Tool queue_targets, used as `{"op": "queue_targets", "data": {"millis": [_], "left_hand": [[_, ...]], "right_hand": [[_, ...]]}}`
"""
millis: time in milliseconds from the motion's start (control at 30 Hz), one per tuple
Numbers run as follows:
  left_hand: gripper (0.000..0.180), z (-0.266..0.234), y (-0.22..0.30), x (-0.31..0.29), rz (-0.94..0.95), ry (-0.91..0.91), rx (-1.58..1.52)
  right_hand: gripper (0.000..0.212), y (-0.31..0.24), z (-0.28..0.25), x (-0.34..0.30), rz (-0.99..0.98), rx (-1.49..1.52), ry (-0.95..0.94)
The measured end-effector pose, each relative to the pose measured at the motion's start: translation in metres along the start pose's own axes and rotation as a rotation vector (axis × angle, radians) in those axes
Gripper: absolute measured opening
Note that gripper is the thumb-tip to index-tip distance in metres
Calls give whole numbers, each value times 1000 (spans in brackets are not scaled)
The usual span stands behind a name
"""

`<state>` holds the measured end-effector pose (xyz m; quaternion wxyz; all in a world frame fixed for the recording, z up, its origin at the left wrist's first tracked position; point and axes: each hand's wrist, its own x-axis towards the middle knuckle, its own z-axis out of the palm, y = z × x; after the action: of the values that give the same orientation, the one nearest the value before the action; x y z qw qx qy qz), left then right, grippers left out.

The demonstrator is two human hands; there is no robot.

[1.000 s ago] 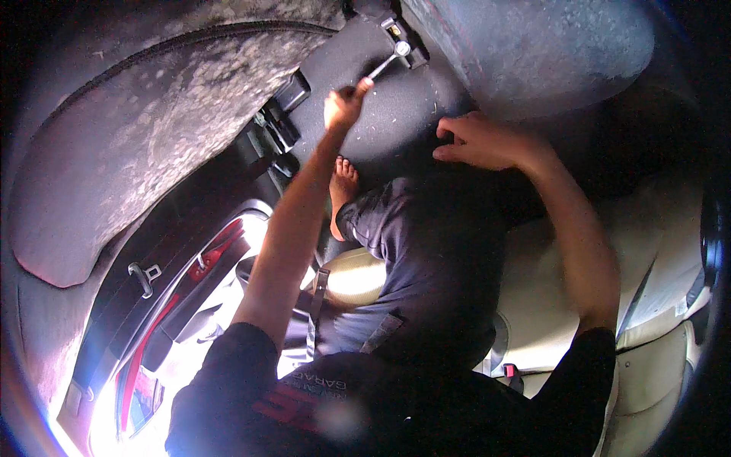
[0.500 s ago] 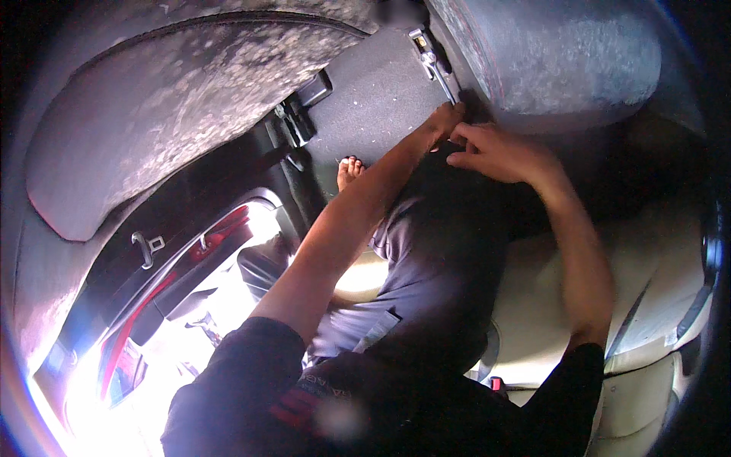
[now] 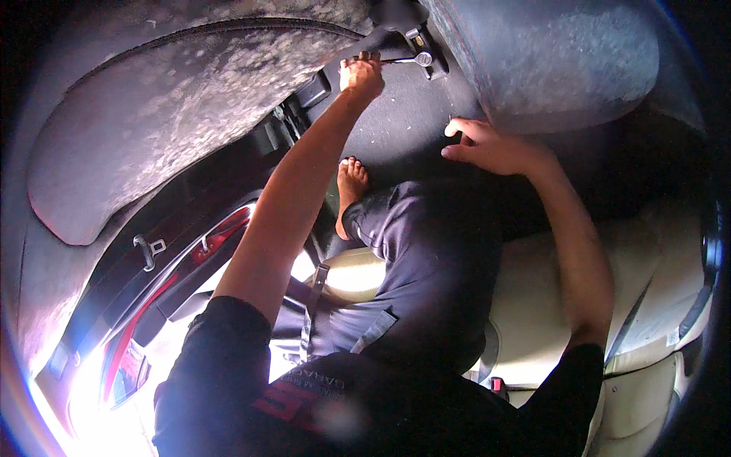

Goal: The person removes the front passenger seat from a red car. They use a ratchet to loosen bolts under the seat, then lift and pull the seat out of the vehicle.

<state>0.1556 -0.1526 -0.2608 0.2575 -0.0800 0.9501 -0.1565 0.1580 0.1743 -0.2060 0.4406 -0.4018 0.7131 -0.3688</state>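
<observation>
Far up on the dark carpet (image 3: 396,114), left hand (image 3: 362,75) fisted around a ratchet wrench (image 3: 403,59); right hand (image 3: 487,145) nearby, fingers loosely curled, empty.

No packages, signs or screens are in view. Two items of labelling only. First, a small pale tag (image 3: 671,337) on the edge of the cream seat at the right of the frame, roughly rectangular, whitish; its print is too small to make out. Second, a printed patch (image 3: 298,393) on the person's black shirt at the lower middle, made of red blocks with a row of pale lettering above, seen upside down and partly washed out by glare
</observation>
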Motion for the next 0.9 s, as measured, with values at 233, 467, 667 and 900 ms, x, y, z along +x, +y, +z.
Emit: {"op": "queue_targets", "data": {"millis": [233,467,667,900], "left_hand": [[48,-6,40,-2,107,103,-315],[52,-19,95,23,264,52,-276],[66,82,45,82,-38,268,-588],[63,17,80,40,15,69,-474]], "right_hand": [[57,0,7,7,-68,22,67],[54,4,-4,-15,-34,-50,106],[54,-18,10,22,-136,47,28],[55,-9,-2,4,-9,1,-7]]}}
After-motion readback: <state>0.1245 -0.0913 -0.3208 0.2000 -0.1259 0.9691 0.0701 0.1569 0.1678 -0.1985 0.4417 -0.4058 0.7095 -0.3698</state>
